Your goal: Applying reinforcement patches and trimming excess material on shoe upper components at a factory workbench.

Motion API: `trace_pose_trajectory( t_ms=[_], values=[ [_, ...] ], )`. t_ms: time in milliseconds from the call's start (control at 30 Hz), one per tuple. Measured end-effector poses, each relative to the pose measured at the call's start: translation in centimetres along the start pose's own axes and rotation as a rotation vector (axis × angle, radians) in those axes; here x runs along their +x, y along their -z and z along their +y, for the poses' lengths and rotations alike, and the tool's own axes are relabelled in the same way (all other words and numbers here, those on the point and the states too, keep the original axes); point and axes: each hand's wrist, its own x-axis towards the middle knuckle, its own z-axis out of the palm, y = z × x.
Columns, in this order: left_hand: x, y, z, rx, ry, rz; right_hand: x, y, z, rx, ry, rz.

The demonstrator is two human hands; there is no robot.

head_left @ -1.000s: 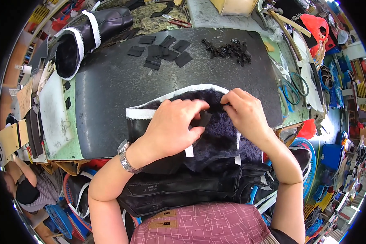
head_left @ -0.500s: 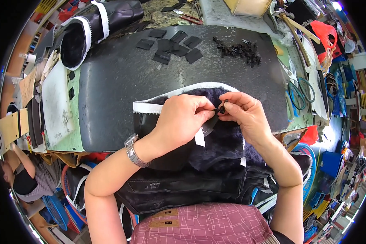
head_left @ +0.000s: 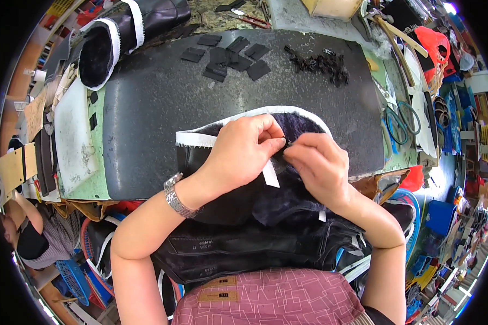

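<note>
My left hand (head_left: pixel 238 154), with a metal watch on its wrist, pinches a small dark edge of a black boot upper (head_left: pixel 222 208). Close against those fingertips, my right hand (head_left: pixel 322 165) is closed in a pinch around a small black zipper slider, now mostly hidden by the fingers. The upper has dark fleece lining (head_left: pixel 279 206) and a white band (head_left: pixel 195 139) along its top edge. It lies partly on the worktop and hangs toward my lap. A short white strip (head_left: pixel 270 174) hangs below my hands.
Small black zipper sliders (head_left: pixel 320 66) lie heaped on the dark worktop (head_left: pixel 141 119), beside several black patches (head_left: pixel 236 58). A finished-looking black boot (head_left: pixel 100 54) rests at far left. Scissors (head_left: pixel 398 124) and a hammer (head_left: pixel 398 35) are at right. Another person (head_left: pixel 43 238) sits at lower left.
My right hand has turned and moved slightly left and down, its fingers now covering the slider seen before. The upper has shifted slightly; my left hand keeps its pinch.
</note>
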Motion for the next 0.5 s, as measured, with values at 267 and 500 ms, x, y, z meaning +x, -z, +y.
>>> trace_pose_trajectory(
  t_ms=[267, 500],
  values=[
    [0.6, 0.4, -0.1, 0.002, 0.064, -0.137, 0.7, 3.9, -1.3, -0.104, 0.321, -0.130],
    [0.1, -0.6, 0.5, 0.097, -0.036, -0.076, -3.3, 6.6, -3.1, -0.198, 0.285, -0.446]
  ],
)
